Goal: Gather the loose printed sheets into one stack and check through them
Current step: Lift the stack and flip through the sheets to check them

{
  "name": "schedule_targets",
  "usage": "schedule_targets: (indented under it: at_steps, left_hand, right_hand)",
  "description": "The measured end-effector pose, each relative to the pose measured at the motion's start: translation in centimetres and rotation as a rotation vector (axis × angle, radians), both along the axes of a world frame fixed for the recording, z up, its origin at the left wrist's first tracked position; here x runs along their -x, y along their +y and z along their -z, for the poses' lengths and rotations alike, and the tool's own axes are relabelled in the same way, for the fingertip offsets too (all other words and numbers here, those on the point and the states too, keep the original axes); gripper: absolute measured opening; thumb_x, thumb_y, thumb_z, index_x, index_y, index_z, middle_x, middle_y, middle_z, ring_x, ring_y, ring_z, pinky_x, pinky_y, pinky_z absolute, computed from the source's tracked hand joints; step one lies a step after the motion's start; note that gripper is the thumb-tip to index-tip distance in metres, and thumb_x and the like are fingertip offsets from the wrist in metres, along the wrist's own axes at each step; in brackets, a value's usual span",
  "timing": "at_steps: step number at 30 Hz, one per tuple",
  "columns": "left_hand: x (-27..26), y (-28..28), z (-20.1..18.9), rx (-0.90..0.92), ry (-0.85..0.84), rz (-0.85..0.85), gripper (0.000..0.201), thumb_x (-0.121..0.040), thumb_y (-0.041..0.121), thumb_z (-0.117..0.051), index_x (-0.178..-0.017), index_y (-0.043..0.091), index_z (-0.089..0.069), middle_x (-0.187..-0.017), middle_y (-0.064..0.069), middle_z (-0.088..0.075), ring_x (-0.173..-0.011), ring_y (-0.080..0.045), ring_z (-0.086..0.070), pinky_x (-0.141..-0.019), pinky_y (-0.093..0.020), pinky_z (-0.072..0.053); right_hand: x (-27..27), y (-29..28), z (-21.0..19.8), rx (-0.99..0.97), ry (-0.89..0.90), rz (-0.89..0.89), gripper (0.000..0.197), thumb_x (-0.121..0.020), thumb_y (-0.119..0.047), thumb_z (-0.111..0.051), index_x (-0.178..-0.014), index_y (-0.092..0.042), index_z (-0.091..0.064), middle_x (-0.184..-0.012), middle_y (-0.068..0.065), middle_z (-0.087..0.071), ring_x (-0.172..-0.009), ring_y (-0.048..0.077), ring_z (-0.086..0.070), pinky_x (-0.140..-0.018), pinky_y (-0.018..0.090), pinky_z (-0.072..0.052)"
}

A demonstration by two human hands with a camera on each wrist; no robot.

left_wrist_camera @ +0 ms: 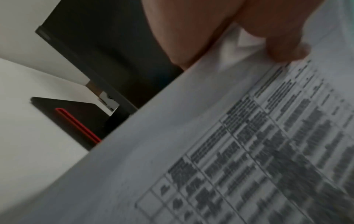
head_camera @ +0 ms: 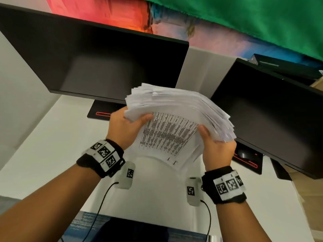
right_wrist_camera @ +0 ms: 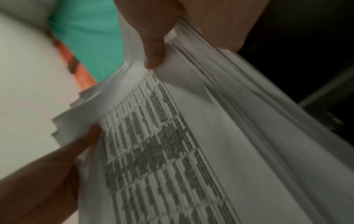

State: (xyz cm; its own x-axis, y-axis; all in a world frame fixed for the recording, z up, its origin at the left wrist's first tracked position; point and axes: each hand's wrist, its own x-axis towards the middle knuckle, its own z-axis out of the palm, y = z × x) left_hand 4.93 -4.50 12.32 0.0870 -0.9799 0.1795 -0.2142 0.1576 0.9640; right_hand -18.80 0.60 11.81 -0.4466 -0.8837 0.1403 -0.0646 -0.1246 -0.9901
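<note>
A thick stack of printed sheets (head_camera: 176, 119) is held up above the white desk (head_camera: 43, 145), fanned open so a page with a dense printed table (head_camera: 167, 135) faces me. My left hand (head_camera: 129, 123) grips the stack's left edge, thumb on top. My right hand (head_camera: 215, 144) grips the right edge, its thumb pressed into the fanned pages. In the left wrist view the left thumb (left_wrist_camera: 283, 45) presses on the sheets (left_wrist_camera: 210, 151). In the right wrist view the right thumb (right_wrist_camera: 155, 50) parts the pages (right_wrist_camera: 210, 136), and the left hand (right_wrist_camera: 47, 174) holds the far edge.
Two dark monitors stand behind the stack, one at left (head_camera: 97, 63), one at right (head_camera: 272, 116), each on a black base with a red line (head_camera: 101, 113). A green cloth (head_camera: 244, 20) hangs behind. Cables run from both wristbands.
</note>
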Motion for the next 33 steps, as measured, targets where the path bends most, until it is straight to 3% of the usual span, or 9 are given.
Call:
schedule_targets:
  at_steps: [6,9,12,17,21,23,27,30,33]
  left_hand:
    - [-0.3,2.7,3.7,-0.119,0.018,0.075,0.064,-0.072,0.016,-0.086,-0.115,0.032,-0.041,-0.107,0.01,-0.061,-0.091,0.008,-0.066,-0.075,-0.013,-0.054]
    - [-1.0,2.0,4.6,-0.127,-0.083,0.069,0.046,-0.072,0.008,-0.085,-0.107,0.022,-0.06,-0.095,0.009,-0.071,-0.086,0.003,-0.069,-0.077,-0.017,-0.056]
    - [-1.4,1.2,3.7,-0.128,-0.04,0.056,0.03,-0.067,0.012,-0.088,-0.087,0.029,-0.074,-0.084,0.021,-0.076,-0.08,0.003,-0.071,-0.079,-0.019,-0.057]
    - [-1.8,0.6,2.8,-0.19,0.139,0.081,0.046,-0.065,0.027,-0.083,-0.108,0.017,-0.071,-0.099,-0.003,-0.077,-0.091,-0.015,-0.075,-0.08,-0.035,-0.062]
    - [-0.1,1.0,1.5,-0.125,-0.026,-0.003,0.033,-0.076,0.041,-0.077,-0.102,0.026,-0.064,-0.09,0.011,-0.07,-0.081,0.01,-0.067,-0.07,-0.014,-0.056]
    - [1.2,2.1,0.7,-0.017,-0.124,-0.078,0.02,-0.089,0.029,-0.07,-0.096,0.018,-0.054,-0.079,0.016,-0.058,-0.07,0.019,-0.059,-0.056,-0.004,-0.046]
    - [1.6,4.3,2.0,0.083,-0.159,-0.014,0.013,-0.096,0.023,-0.058,-0.099,0.02,-0.046,-0.083,0.022,-0.056,-0.078,0.021,-0.056,-0.06,-0.004,-0.046]
    - [0.7,4.3,2.4,0.009,-0.018,0.074,0.027,-0.084,0.039,-0.06,-0.103,0.034,-0.042,-0.092,0.046,-0.056,-0.085,0.016,-0.061,-0.064,-0.006,-0.049]
    - [0.2,3.4,1.6,0.071,0.093,0.076,0.036,-0.081,0.04,-0.067,-0.108,0.03,-0.045,-0.096,0.034,-0.061,-0.083,0.007,-0.065,-0.064,-0.011,-0.053]
  right_hand:
    - [-1.7,2.9,3.7,-0.059,0.12,-0.031,0.035,-0.082,-0.002,-0.077,-0.109,-0.022,-0.065,-0.091,-0.021,-0.069,-0.085,-0.013,-0.066,-0.07,0.006,-0.052]
    - [-1.3,2.7,5.0,-0.16,0.209,-0.039,0.025,-0.083,-0.014,-0.078,-0.102,-0.029,-0.068,-0.094,-0.016,-0.07,-0.085,-0.001,-0.068,-0.079,0.026,-0.059]
    - [-0.4,2.0,4.8,-0.202,0.115,-0.039,0.027,-0.082,-0.013,-0.079,-0.085,-0.038,-0.068,-0.08,-0.019,-0.073,-0.077,-0.002,-0.07,-0.07,0.017,-0.054]
    - [-0.3,1.1,3.1,-0.121,0.038,-0.078,0.031,-0.082,-0.005,-0.078,-0.088,-0.034,-0.072,-0.087,-0.021,-0.076,-0.087,0.001,-0.073,-0.075,0.017,-0.059]
    - [-1.0,0.4,2.3,-0.136,0.058,-0.008,0.011,-0.085,-0.014,-0.076,-0.096,-0.014,-0.075,-0.081,-0.011,-0.076,-0.079,0.013,-0.073,-0.074,0.036,-0.063]
    - [-2.0,0.9,2.1,-0.046,0.155,0.04,0.012,-0.088,-0.014,-0.072,-0.1,-0.015,-0.073,-0.081,-0.022,-0.072,-0.081,0.002,-0.072,-0.07,0.02,-0.06]
    - [-3.9,3.0,2.6,-0.041,0.187,-0.012,0.027,-0.095,-0.01,-0.064,-0.099,-0.037,-0.064,-0.089,-0.028,-0.07,-0.084,-0.005,-0.067,-0.068,0.015,-0.056]
    - [-3.9,3.2,3.0,-0.095,0.108,-0.039,0.035,-0.091,-0.01,-0.069,-0.123,-0.023,-0.062,-0.105,-0.012,-0.07,-0.097,-0.001,-0.067,-0.081,0.02,-0.058]
    - [-3.3,2.5,2.0,-0.056,0.046,0.01,0.046,-0.085,-0.006,-0.074,-0.126,-0.02,-0.057,-0.106,-0.012,-0.067,-0.094,-0.008,-0.067,-0.075,0.014,-0.056]
